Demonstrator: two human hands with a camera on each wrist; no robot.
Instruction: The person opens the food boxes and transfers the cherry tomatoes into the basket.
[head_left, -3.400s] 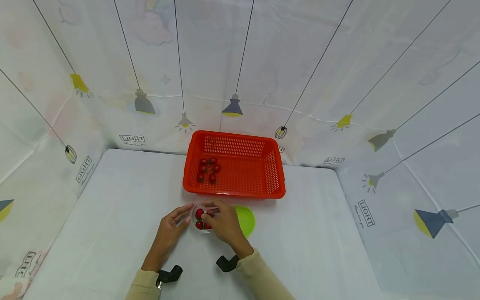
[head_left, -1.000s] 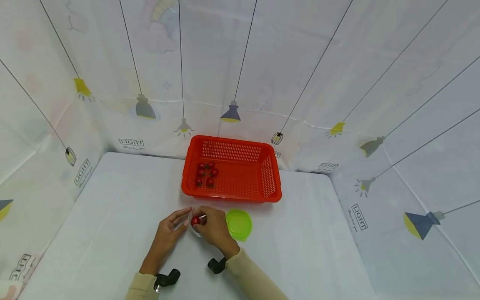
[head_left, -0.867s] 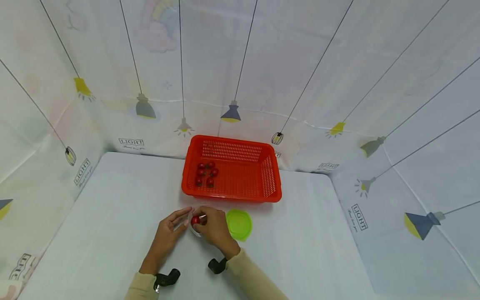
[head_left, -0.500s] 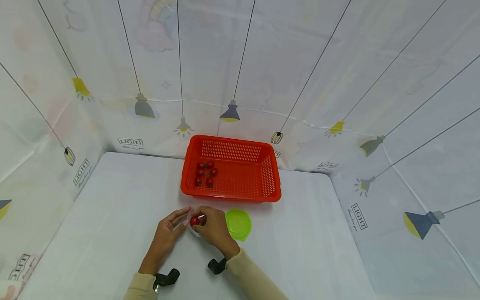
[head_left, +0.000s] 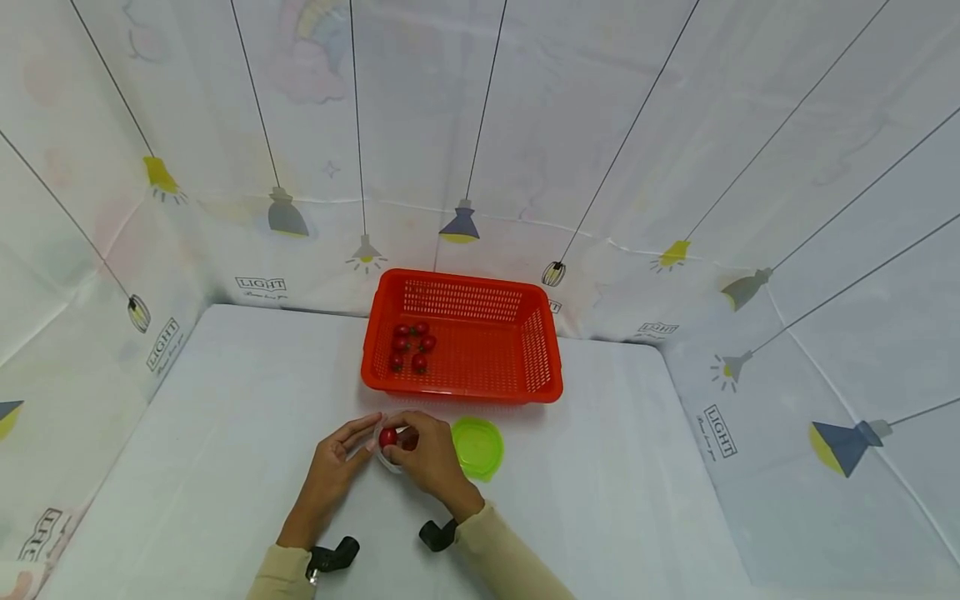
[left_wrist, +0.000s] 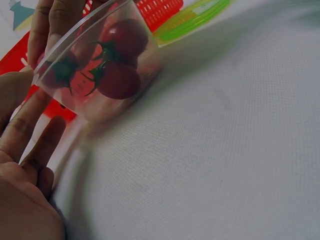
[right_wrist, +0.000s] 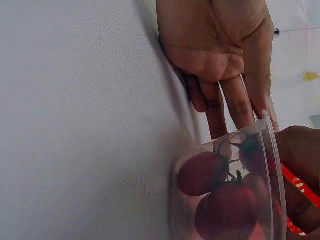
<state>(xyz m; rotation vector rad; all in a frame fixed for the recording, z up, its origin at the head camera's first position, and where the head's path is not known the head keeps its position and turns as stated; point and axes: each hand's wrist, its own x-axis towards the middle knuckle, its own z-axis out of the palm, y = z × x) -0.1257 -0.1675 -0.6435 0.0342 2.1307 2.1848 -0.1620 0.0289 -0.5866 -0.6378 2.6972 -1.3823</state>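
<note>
White tbl: tub's btwn L hand, fingers extended, & R hand pinching tomato.

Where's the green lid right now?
In the head view, the green lid lies on the table, just right of the right hand, below the red basket.

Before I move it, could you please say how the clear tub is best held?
I'd probably grip the clear tub by its wall, just under its jutting rim, from the left: it stands open with tomatoes inside, and the right hand reaches over it from the right.
</note>
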